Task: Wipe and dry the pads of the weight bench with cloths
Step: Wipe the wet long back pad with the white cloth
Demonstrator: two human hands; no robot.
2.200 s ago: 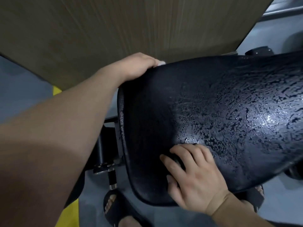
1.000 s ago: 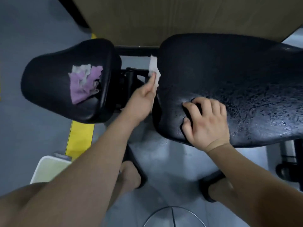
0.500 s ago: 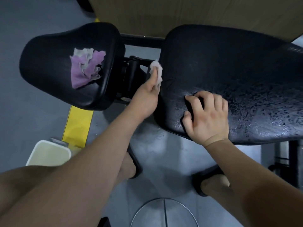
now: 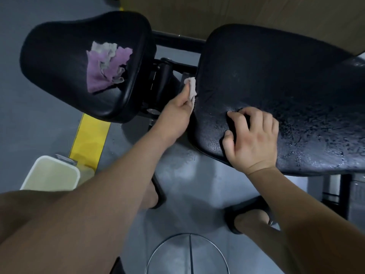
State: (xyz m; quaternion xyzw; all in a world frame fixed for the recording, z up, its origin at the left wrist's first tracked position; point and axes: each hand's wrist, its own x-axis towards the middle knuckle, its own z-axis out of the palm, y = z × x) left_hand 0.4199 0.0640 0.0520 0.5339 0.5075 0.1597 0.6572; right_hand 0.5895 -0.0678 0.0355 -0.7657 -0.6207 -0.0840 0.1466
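The long black back pad (image 4: 276,86) of the bench fills the right side, and its right part glistens with wet patches. My left hand (image 4: 175,113) presses a small pale cloth (image 4: 191,89) against the pad's left end edge. My right hand (image 4: 251,139) lies fingers-curled on the pad's near left corner, with nothing visibly in it. The smaller black seat pad (image 4: 65,62) sits to the left, with a crumpled purple and grey cloth (image 4: 107,69) lying on it.
Black metal frame and hinge (image 4: 164,76) join the two pads. A white bin (image 4: 50,174) stands on the grey floor at lower left beside a yellow floor stripe (image 4: 89,141). A round metal ring (image 4: 187,254) lies by my sandalled feet (image 4: 250,218). A wooden panel (image 4: 256,14) stands behind.
My left hand has slid the pale cloth down along the pad's end edge toward me. The right hand has stayed on the pad's corner, and the view has pulled back.
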